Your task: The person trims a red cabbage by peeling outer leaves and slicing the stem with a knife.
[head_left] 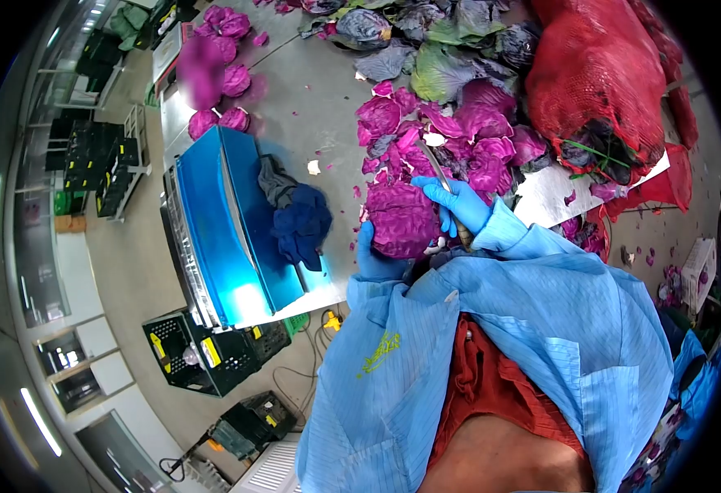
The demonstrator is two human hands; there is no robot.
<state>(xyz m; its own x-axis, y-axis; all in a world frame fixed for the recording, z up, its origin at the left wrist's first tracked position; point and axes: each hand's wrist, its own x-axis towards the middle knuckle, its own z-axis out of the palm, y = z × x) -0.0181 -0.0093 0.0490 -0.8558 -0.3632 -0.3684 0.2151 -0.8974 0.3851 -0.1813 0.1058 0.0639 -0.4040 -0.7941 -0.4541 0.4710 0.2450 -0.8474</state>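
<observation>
A red cabbage (402, 219), purple and rounded, is held just above the near edge of the table. My left hand (377, 253), in a blue glove, cups it from the left and below. My right hand (462, 205), gloved too, closes around a knife (435, 162) with a wooden handle; its curved blade points away from me. The right fingertips touch the cabbage's upper right side. Loose purple leaves (482, 123) are heaped just beyond both hands.
Whole cabbages with dark outer leaves (447, 70) lie at the back. On the right stands a red mesh sack (595, 74). A blue machine (233, 222) with dark cloths (303, 222) occupies the left table edge. Trimmed cabbages (235, 80) sit far left; black crates (184, 353) are on the floor.
</observation>
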